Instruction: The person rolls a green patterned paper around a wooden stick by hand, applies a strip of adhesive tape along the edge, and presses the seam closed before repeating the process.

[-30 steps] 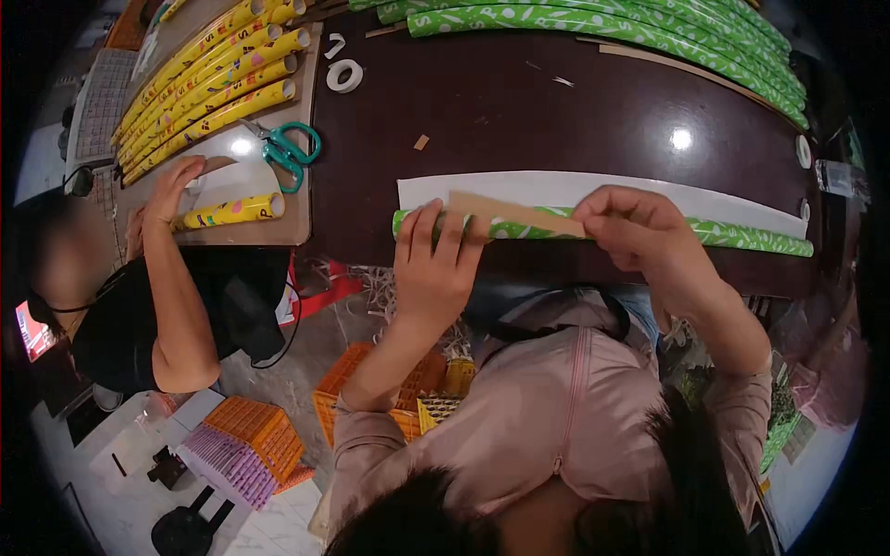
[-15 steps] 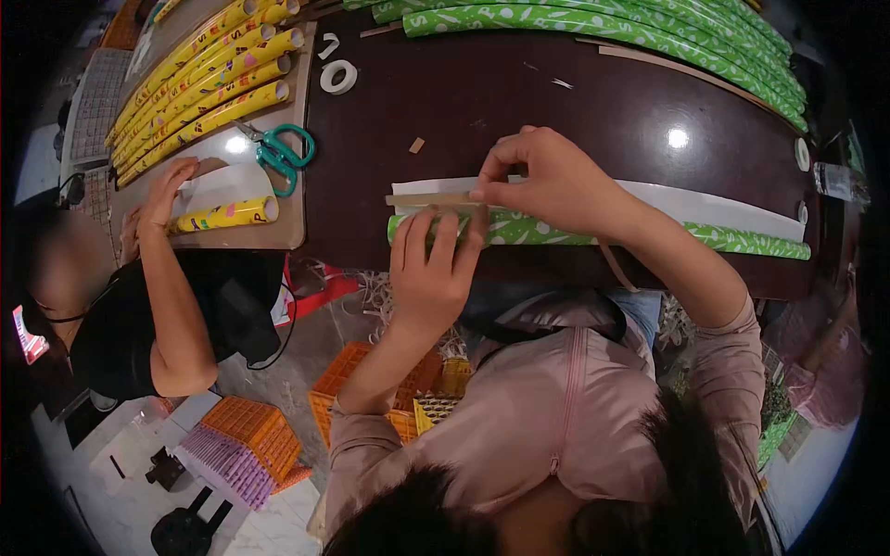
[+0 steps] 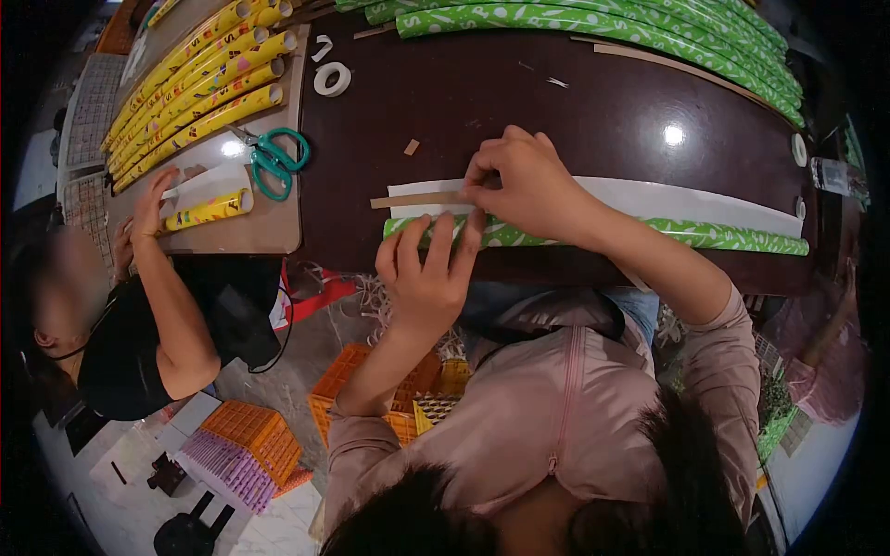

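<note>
A long green patterned paper roll (image 3: 705, 235) lies along the near edge of the dark table (image 3: 556, 120), with its white loose sheet (image 3: 686, 199) spread flat behind it. My left hand (image 3: 428, 269) lies flat on the roll's left end, fingers spread over it. My right hand (image 3: 524, 181) reaches across and pinches a thin brown strip (image 3: 413, 199). The strip lies along the left end of the white sheet and sticks out past its edge.
Several green rolls (image 3: 649, 28) are stacked at the far edge. To the left, a co-worker's hand (image 3: 148, 199) rests by a short yellow roll (image 3: 206, 210) on a board, near green scissors (image 3: 273, 157), several yellow rolls (image 3: 199, 79) and a tape ring (image 3: 331, 79). Orange crates (image 3: 408, 385) stand on the floor.
My right hand has carried the brown strip leftward from above the green roll to the left end of the white sheet and laid it flat. My left hand stayed on the roll.
</note>
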{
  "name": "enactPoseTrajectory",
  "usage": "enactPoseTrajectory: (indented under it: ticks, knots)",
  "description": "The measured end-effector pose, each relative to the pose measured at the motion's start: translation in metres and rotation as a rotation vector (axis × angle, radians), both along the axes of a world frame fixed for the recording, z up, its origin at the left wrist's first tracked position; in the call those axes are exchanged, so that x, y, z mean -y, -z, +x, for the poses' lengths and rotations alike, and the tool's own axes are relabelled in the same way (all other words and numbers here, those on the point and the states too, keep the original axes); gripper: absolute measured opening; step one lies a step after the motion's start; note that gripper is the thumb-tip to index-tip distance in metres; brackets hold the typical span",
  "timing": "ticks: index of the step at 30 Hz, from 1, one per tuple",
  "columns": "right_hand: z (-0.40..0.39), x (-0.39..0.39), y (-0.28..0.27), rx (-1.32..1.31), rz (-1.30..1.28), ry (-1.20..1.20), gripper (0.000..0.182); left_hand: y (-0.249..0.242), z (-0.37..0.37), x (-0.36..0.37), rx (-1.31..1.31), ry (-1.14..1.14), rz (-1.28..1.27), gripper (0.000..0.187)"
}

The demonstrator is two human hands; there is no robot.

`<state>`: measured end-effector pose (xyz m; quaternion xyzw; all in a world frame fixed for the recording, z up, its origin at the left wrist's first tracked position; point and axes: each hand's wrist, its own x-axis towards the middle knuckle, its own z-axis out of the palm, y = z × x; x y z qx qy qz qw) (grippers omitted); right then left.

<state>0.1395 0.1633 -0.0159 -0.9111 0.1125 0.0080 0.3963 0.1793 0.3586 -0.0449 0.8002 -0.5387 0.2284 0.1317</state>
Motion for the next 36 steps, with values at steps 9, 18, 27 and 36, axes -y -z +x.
enactPoseTrajectory:
  ticks: [9,18,27,36]
  knots:
    - [0.0,-0.003,0.005,0.003,0.003,0.036,0.012,0.0,0.007,0.002,-0.064,0.027,-0.013,0.02]
    - [-0.002,-0.006,0.009,0.057,-0.022,0.053,0.014,-0.002,0.009,0.001,-0.12,0.038,0.011,0.022]
    - [-0.001,-0.009,0.011,0.059,-0.076,0.063,0.012,-0.003,0.012,-0.002,-0.246,0.089,0.045,0.031]
    - [0.0,-0.009,0.009,0.106,-0.114,0.028,0.011,-0.012,0.013,0.0,-0.256,0.088,0.117,0.04]
